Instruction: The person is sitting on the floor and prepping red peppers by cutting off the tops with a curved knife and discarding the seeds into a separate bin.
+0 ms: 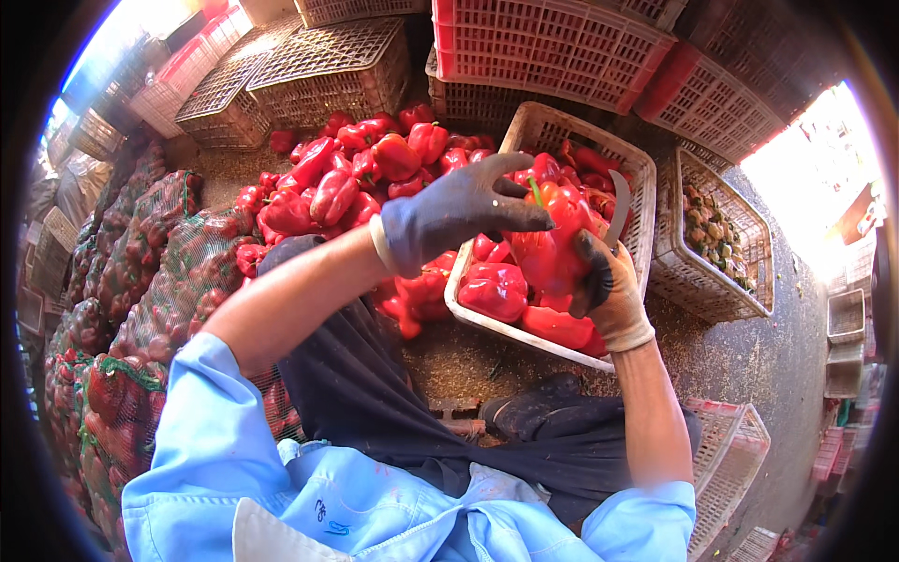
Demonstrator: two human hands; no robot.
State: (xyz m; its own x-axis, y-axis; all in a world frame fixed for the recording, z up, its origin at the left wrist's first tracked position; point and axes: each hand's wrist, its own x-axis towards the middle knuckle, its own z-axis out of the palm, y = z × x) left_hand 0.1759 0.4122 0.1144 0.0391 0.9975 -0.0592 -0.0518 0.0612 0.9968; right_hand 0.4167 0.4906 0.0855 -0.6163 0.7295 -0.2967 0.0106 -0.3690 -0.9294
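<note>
My right hand (pixel 607 290), in a dark-palmed glove with a pale cuff, is closed round a small curved knife (pixel 619 208) whose hooked blade points up. Against its fingers rests a red bell pepper (pixel 551 245) with a green stem, held over the crate. My left hand (pixel 459 208), in a grey glove, is open above the pepper's stem end, thumb and fingers spread. Whether its fingertips touch the pepper I cannot tell. Below, a white plastic crate (pixel 479 315) holds several red bell peppers (pixel 493 291). The knife's handle is hidden in my right hand.
A heap of loose red peppers (pixel 346 178) lies on the floor beyond my left forearm. Net sacks of peppers (pixel 178 281) stand at the left. Stacked crates (pixel 552 47) line the back. A crate (pixel 760 220) of small greenish pieces stands right; another crate (pixel 726 459) is nearer.
</note>
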